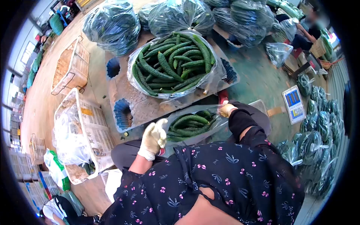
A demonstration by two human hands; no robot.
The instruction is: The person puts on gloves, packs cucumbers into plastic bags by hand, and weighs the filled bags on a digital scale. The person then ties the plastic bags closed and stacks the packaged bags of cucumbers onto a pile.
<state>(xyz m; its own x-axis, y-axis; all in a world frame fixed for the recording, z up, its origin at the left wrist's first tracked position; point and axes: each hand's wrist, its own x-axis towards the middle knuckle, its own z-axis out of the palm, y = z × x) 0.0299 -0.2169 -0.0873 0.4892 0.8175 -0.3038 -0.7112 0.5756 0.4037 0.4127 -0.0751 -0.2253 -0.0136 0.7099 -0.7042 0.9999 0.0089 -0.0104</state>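
Observation:
A clear plastic bag [217, 129] holding several dark green cucumbers [191, 123] lies in front of my body, between my knees. My right hand [227, 108], in a pale glove, is closed on the bag's upper right rim. At the bag's left edge is my left hand [153, 138], also gloved, with its fingers bent around the film; the exact grip is partly hidden. Just beyond, a larger open bag [133, 80] heaped with cucumbers [170, 65] rests on an upturned pallet [146, 110] with blue-lined hollows.
Full cucumber bags [111, 26] stand at the back. To the left are white crates [95, 123] and a tan crate [71, 67]. A digital scale display [294, 104] is at right, beside stacked small bags [318, 123]. Another person [305, 35] sits at the upper right.

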